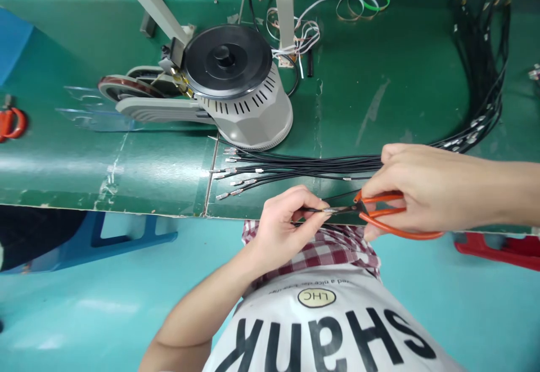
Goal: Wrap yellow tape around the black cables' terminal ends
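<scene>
My right hand (405, 192) is wrapped round the orange handles of a pair of scissors (382, 214). Their narrow dark blades point left and meet a thin black cable (311, 210) near a small silvery piece on it. That cable is pinched between the thumb and fingers of my left hand (291, 214), just off the table's front edge. Behind both hands lies a bundle of black cables (295, 165), its metal-tipped ends fanned out to the left. My right hand's fingers hide part of the bundle and the scissor handles.
A grey tape dispenser with a black round top (248, 102) stands behind the cables on the green table (379, 79). Curled white wires (310, 37) lie beyond it. Another orange-handled tool (12, 123) is at far left. A blue stool (101, 242) and a red stool (502, 251) flank me.
</scene>
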Action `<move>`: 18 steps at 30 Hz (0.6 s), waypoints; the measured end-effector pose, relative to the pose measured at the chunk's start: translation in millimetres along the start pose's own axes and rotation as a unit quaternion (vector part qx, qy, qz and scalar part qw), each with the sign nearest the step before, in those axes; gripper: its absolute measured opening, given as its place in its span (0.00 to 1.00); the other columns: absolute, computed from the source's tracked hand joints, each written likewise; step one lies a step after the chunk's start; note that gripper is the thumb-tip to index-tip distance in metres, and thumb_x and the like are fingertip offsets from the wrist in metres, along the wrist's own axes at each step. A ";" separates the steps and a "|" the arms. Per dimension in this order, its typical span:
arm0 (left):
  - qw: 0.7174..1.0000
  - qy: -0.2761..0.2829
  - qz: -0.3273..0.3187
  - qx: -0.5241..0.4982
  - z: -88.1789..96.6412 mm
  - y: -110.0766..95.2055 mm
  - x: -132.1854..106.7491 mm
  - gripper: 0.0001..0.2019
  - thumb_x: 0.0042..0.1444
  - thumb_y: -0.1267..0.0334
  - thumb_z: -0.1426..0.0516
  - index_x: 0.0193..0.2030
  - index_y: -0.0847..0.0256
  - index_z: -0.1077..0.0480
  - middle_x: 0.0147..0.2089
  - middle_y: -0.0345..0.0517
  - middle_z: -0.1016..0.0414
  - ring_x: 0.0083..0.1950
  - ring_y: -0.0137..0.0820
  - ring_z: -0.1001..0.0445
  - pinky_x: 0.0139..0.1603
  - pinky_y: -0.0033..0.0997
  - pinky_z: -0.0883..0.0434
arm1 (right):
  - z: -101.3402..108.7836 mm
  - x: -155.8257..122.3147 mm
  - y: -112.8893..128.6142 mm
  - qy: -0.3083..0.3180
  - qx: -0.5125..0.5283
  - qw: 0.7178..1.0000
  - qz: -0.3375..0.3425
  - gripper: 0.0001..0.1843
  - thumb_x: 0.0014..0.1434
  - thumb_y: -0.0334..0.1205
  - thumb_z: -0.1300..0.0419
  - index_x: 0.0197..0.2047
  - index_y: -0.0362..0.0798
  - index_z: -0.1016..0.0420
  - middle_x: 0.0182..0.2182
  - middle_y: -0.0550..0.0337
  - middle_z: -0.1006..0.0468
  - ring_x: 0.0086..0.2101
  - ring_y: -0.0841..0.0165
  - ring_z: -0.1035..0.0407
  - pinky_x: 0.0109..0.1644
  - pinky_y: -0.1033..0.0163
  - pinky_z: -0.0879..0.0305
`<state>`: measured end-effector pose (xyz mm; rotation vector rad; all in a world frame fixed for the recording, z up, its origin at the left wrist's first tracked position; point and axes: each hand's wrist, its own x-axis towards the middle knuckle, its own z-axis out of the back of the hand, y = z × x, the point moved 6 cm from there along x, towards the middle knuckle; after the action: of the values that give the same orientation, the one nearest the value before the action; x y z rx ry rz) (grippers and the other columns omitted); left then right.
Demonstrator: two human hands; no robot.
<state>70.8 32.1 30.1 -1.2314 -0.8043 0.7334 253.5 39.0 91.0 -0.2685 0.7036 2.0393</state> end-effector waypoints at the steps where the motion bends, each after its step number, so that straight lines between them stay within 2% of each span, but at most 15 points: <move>1: 1.000 0.003 0.000 0.000 0.1 -0.2 0.2 0.03 0.61 0.65 0.37 0.37 0.61 0.25 0.33 0.45 0.25 0.31 0.27 0.30 0.27 0.25 0.34 | 0.9 -0.3 1.1 0.004 -0.005 1.000 0.000 0.22 0.59 0.46 0.38 0.17 0.51 0.36 0.12 0.64 0.34 0.25 0.65 0.39 0.29 0.60 0.53; 4: 1.000 0.003 -0.015 0.002 0.5 -1.7 0.3 0.01 0.61 0.68 0.37 0.38 0.61 0.25 0.33 0.44 0.25 0.32 0.27 0.30 0.27 0.25 0.35 | 1.8 0.7 2.7 0.029 -0.031 0.999 -0.009 0.23 0.57 0.48 0.37 0.17 0.51 0.38 0.12 0.62 0.37 0.24 0.64 0.43 0.30 0.58 0.55; 8: 0.999 0.005 -0.039 0.013 -0.3 -4.2 -0.3 0.03 0.60 0.71 0.37 0.38 0.61 0.26 0.33 0.43 0.25 0.31 0.26 0.31 0.27 0.24 0.37 | -0.2 2.8 3.8 0.044 -0.044 0.998 -0.002 0.23 0.56 0.45 0.38 0.15 0.51 0.40 0.11 0.62 0.40 0.23 0.64 0.46 0.31 0.58 0.57; 12: 0.999 -0.020 -0.045 0.010 1.5 -3.9 -2.2 0.02 0.60 0.69 0.37 0.37 0.61 0.26 0.32 0.44 0.24 0.30 0.27 0.31 0.27 0.26 0.36 | -5.4 2.6 7.6 0.015 -0.073 0.997 0.033 0.22 0.60 0.41 0.41 0.17 0.50 0.40 0.13 0.62 0.38 0.21 0.67 0.47 0.33 0.57 0.57; 15: 0.999 -0.033 -0.013 -0.022 3.1 -0.7 -3.8 0.03 0.59 0.65 0.36 0.36 0.61 0.25 0.31 0.44 0.24 0.30 0.27 0.30 0.27 0.26 0.34 | -7.4 2.4 11.0 -0.017 -0.079 0.996 0.044 0.20 0.62 0.41 0.42 0.19 0.49 0.38 0.15 0.62 0.34 0.21 0.68 0.46 0.33 0.57 0.55; 18: 0.991 -0.059 0.069 -0.100 9.3 7.1 -4.4 0.07 0.58 0.62 0.34 0.35 0.61 0.26 0.32 0.44 0.25 0.31 0.27 0.29 0.29 0.25 0.31 | -6.2 5.3 2.2 -0.018 0.009 1.000 0.006 0.22 0.64 0.46 0.41 0.20 0.49 0.36 0.16 0.62 0.32 0.26 0.65 0.38 0.32 0.60 0.51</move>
<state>60.3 34.5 23.9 -1.4452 -0.9130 0.8599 248.3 38.3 84.5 -0.2169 0.7033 2.0419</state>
